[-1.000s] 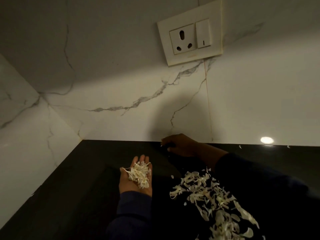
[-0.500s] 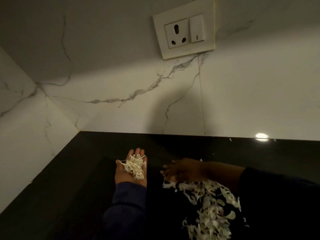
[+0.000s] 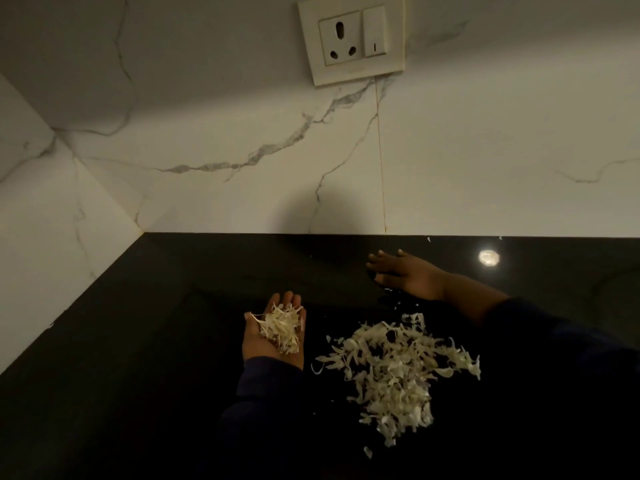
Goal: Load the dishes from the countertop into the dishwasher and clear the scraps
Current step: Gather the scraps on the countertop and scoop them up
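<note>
Scraps, pale shredded peelings [image 3: 394, 368]: loose heap on glossy black tabletop [image 3: 138, 341], near right. Smaller handful [image 3: 281, 327] rests in upturned left hand [image 3: 275, 332], fingers [image 3: 289, 299] straight and together. Right hand [image 3: 407, 273], palm down beyond the heap, fingers spread, touching tabletop. White marble wall behind, cream socket plate [image 3: 351, 38].

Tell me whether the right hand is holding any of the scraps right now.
No: the right hand lies flat, palm down on the black countertop beyond the scrap pile, fingers straight.
</note>
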Available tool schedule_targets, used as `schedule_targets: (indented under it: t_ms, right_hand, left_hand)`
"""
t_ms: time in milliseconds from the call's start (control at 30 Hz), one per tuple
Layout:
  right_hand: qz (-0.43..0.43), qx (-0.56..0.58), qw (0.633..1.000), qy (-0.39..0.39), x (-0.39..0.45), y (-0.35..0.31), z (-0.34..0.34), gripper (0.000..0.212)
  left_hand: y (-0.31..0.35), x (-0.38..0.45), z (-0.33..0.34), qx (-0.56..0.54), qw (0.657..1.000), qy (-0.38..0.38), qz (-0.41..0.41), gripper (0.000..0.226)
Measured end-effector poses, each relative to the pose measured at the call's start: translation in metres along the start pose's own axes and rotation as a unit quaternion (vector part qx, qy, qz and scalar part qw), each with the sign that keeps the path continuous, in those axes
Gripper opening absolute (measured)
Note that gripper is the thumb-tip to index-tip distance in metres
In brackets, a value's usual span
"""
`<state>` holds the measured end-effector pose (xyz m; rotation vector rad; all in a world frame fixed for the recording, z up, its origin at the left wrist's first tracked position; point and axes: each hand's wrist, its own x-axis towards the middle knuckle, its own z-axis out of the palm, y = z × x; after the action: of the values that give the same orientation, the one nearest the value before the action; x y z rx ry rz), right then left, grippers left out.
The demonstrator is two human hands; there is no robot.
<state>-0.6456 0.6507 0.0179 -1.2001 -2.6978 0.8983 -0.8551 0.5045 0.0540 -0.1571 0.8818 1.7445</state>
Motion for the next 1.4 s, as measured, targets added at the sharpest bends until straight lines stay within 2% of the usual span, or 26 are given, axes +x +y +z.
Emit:
schedule_targets:
  t_ms: [167, 267, 333, 400, 467, 500, 567, 600, 667, 733, 867, 933, 1000, 1067, 1167, 1233, 1333, 1400]
  right_hand:
    - [-0.052, 0.054, 0.996, -0.050, -0.048, -0.030, 0.030, 0.044]
    - [-0.036, 0.154, 0.984, -0.077, -0.084, -0.052, 0.044, 0.043]
    - [0.002, 0.281, 0.959, -0.042, -0.108, -0.066, 0.048, 0.045]
    - [0.039, 0.336, 0.938, 0.073, -0.134, -0.076, 0.043, 0.047]
    - [0.104, 0.277, 0.936, 0.191, -0.155, -0.072, 0.041, 0.050]
    - [0.153, 0.231, 0.935, 0.222, -0.166, -0.070, 0.043, 0.054]
    - [0.236, 0.158, 0.932, 0.224, -0.183, -0.071, 0.054, 0.071]
    - [0.254, 0.110, 0.938, 0.208, -0.187, -0.075, 0.065, 0.089]
    - [0.245, 0.028, 0.952, 0.181, -0.186, -0.085, 0.092, 0.121]
    - [0.242, -0.002, 0.954, 0.177, -0.176, -0.102, 0.110, 0.128]
    - [0.246, -0.007, 0.953, 0.174, -0.154, -0.132, 0.121, 0.128]
    - [0.222, 0.035, 0.957, 0.184, -0.149, -0.139, 0.120, 0.115]
    - [0.190, 0.084, 0.951, 0.229, -0.146, -0.139, 0.115, 0.096]
    - [0.171, 0.048, 0.954, 0.240, -0.140, -0.137, 0.105, 0.088]
    - [0.133, -0.105, 0.977, 0.131, -0.125, -0.137, 0.100, 0.079]
    - [0.106, -0.175, 0.975, 0.080, -0.123, -0.137, 0.104, 0.071]
    - [0.104, -0.159, 0.974, 0.121, -0.135, -0.125, 0.107, 0.064]
    - [0.121, -0.100, 0.965, 0.209, -0.144, -0.114, 0.107, 0.079]
  left_hand:
    - [-0.005, -0.017, -0.014, 0.008, 1.000, 0.013, -0.002, 0.060]
    - [-0.011, -0.034, -0.016, -0.007, 1.000, 0.021, 0.001, 0.061]
    - [-0.015, -0.045, -0.019, -0.016, 1.000, 0.026, 0.002, 0.061]
    - [-0.018, -0.057, -0.024, -0.014, 1.000, 0.020, 0.001, 0.060]
    - [-0.021, -0.066, -0.031, -0.009, 1.000, 0.009, -0.002, 0.060]
    - [-0.020, -0.070, -0.034, -0.007, 1.000, 0.003, -0.005, 0.061]
    - [-0.017, -0.077, -0.037, -0.003, 1.000, -0.007, -0.006, 0.061]
    - [-0.015, -0.080, -0.039, 0.000, 1.000, -0.011, -0.007, 0.061]
    - [-0.010, -0.085, -0.042, 0.002, 1.000, -0.021, -0.008, 0.062]
    - [-0.006, -0.089, -0.045, -0.002, 1.000, -0.027, -0.011, 0.062]
    - [0.001, -0.094, -0.045, 0.002, 0.999, -0.046, -0.021, 0.064]
    - [0.003, -0.097, -0.046, 0.002, 0.998, -0.051, -0.027, 0.065]
    - [0.006, -0.098, -0.048, 0.002, 0.998, -0.055, -0.025, 0.065]
    - [0.010, -0.100, -0.050, 0.001, 0.998, -0.056, -0.024, 0.065]
    - [0.014, -0.099, -0.052, -0.018, 0.998, -0.047, -0.027, 0.065]
    - [0.016, -0.101, -0.053, -0.023, 0.999, -0.045, -0.021, 0.065]
    - [0.018, -0.102, -0.056, -0.016, 0.999, -0.047, -0.010, 0.064]
    - [0.019, -0.102, -0.060, -0.014, 0.999, -0.042, -0.005, 0.064]
